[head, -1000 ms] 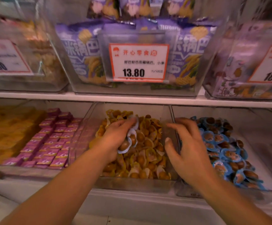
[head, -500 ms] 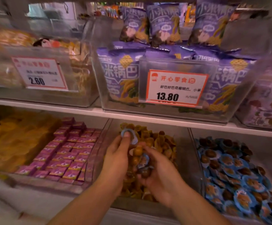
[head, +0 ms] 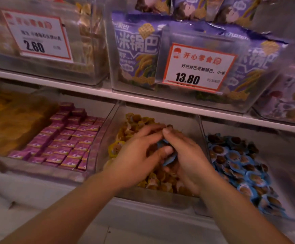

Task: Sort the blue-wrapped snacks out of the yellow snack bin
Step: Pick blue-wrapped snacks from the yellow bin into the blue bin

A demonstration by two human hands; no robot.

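Note:
A clear bin (head: 108, 131) on the lower shelf holds yellow-wrapped snacks (head: 134, 120). Both my hands are together over its middle. My left hand (head: 136, 159) and my right hand (head: 187, 159) close around a small bunch of blue-wrapped snacks (head: 169, 158), whose blue edges show between the fingers. My fingertips meet at the top of the bunch. How many blue pieces each hand holds is hidden by the fingers.
The bin to the right (head: 284, 155) holds blue-wrapped snacks (head: 240, 164). A bin of pink-wrapped pieces (head: 67, 138) lies to the left. The upper shelf (head: 90, 88) carries bins of purple bags (head: 136, 48) with price tags (head: 198, 67), overhanging the lower bins.
My right hand came in from the bin divider to meet the left. Both hands now cup the blue snacks lower in the yellow bin. The camera has shifted closer.

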